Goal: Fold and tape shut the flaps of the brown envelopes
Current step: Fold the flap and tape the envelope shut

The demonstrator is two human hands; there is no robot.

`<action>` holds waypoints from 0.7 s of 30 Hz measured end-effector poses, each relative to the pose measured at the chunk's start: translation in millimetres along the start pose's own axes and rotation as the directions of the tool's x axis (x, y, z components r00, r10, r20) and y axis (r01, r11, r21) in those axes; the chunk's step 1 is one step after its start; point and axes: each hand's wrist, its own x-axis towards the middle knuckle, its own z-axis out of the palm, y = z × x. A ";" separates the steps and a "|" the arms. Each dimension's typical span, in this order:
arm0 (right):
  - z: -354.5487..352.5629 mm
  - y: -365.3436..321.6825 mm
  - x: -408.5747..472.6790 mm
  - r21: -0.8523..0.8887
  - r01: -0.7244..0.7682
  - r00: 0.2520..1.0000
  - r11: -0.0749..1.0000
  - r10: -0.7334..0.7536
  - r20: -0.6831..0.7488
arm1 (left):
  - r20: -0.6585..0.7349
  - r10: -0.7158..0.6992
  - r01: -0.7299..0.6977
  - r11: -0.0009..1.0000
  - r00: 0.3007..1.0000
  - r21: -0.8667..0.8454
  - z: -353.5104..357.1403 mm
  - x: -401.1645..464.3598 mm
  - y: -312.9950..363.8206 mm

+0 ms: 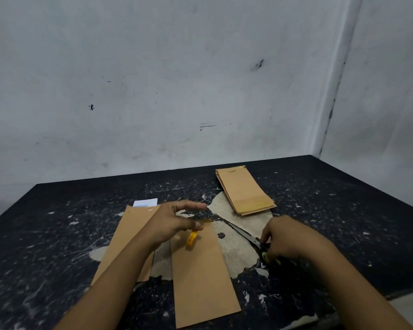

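I see a scuffed black table [57, 234] with worn pale patches, a small white card [145, 202] toward eleven o'clock, and stained white walls [153, 79] behind.

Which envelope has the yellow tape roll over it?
The middle envelope, lying alone nearest the camera. The left envelopes lie under the left forearm; the far stack is untouched.

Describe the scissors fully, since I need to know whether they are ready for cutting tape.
The scissors lie on the worn, paint-flecked black table, right of the middle brown envelope. Their dark blades look shut or nearly so and point up-left toward the far envelope stack. The handle end is black with a yellow-green accent, mostly covered by the right hand, whose fingers curl over it.
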 end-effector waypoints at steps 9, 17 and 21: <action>16.0 -39.3 21.1 0.535 0.330 0.942 0.778 -0.311 -0.130 | 0.020 0.044 -0.043 0.997 0.999 -0.061 11.9 -1.8 2.9; 35.1 -70.6 39.7 0.792 0.372 0.926 0.483 -0.247 -0.284 | -0.149 0.069 -0.086 0.990 0.986 -0.112 20.2 -1.0 5.1; 31.0 -70.5 43.1 0.706 0.396 0.912 0.587 -0.165 -0.375 | -0.288 0.022 -0.078 0.980 0.957 -0.183 33.3 1.1 5.1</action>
